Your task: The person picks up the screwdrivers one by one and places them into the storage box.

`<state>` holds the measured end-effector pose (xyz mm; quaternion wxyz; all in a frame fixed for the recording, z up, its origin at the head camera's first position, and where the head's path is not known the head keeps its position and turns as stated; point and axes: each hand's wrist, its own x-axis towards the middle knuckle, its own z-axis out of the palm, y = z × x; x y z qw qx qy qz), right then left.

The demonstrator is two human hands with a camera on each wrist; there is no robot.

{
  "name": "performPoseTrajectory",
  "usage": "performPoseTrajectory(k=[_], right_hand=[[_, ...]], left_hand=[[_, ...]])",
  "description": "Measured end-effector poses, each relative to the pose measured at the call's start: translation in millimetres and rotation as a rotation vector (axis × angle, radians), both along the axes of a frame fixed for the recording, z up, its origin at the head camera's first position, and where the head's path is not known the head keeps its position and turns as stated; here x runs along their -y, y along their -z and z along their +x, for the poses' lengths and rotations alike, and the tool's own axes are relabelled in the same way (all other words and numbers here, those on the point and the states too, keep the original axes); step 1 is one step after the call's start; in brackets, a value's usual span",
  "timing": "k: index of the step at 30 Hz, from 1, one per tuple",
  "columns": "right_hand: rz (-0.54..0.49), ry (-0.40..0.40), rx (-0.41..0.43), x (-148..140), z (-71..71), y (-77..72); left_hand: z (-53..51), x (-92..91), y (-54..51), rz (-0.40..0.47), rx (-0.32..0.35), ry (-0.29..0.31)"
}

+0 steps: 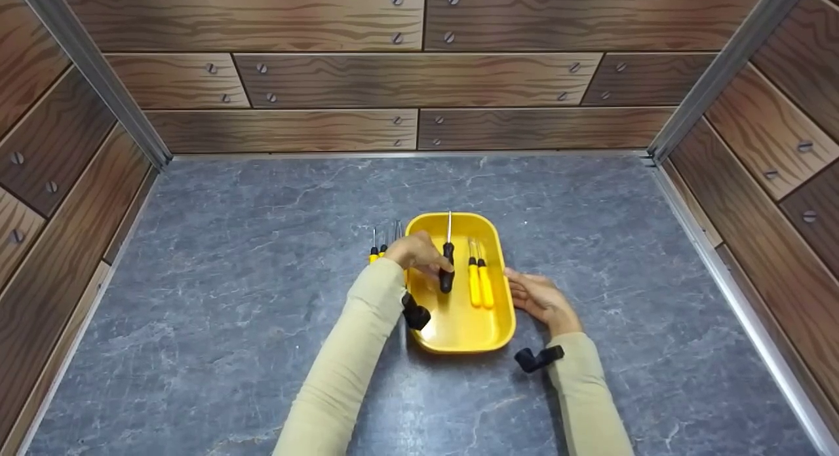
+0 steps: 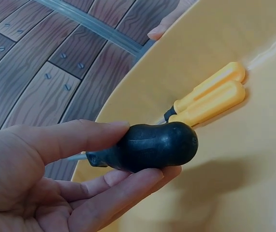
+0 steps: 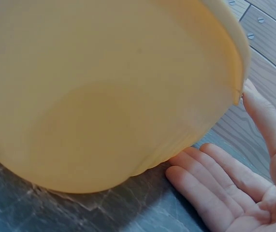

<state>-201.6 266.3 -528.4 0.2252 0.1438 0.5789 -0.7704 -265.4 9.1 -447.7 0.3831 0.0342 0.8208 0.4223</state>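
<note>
A black-handled screwdriver (image 1: 447, 272) is held over the yellow tray (image 1: 459, 346) by my left hand (image 1: 419, 253), its shaft toward the back. In the left wrist view my left thumb and fingers pinch the black handle (image 2: 152, 145). Two yellow-handled screwdrivers (image 1: 480, 285) lie side by side in the tray's right half. Outside the tray's right wall is my right hand (image 1: 537, 297); in the right wrist view its fairly straight fingers (image 3: 210, 179) touch the lower wall and the thumb reaches the rim.
Several more screwdrivers (image 1: 374, 253) lie on the grey marbled table (image 1: 229, 279) just left of the tray, partly hidden by my left hand. Wood-patterned walls (image 1: 419, 79) with metal corner strips stand at the back and sides.
</note>
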Motion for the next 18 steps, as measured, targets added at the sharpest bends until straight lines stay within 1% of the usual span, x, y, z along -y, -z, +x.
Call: performPoseTrajectory(k=[2, 6, 8, 10, 13, 15, 18], right_hand=[[0.002, -0.004, -0.002, 0.3, 0.1, 0.1], [0.019, 0.008, 0.0, 1.7, -0.5, 1.5], [0.028, 0.005, -0.001, 1.8, -1.0, 2.6], [0.035, 0.011, 0.004, 1.7, -1.2, 3.1], [0.04, 0.011, 0.01, 1.1, -1.5, 3.0], [0.037, 0.018, 0.015, 0.8, -1.5, 2.7], [0.028, 0.013, 0.017, 0.2, -1.3, 2.2]], left_hand=[[-0.8, -1.0, -0.3, -0.011, 0.003, 0.001], [-2.8, -3.2, 0.2, -0.005, 0.049, -0.024], [-3.3, -4.2, 0.6, -0.006, 0.054, -0.032], [-3.3, -5.2, 0.6, -0.018, 0.04, -0.025], [-2.8, -7.5, -0.2, -0.025, 0.043, -0.017], [-2.0, -10.0, -0.8, -0.021, 0.068, -0.011], [-1.1, -14.4, -0.4, -0.004, 0.124, -0.01]])
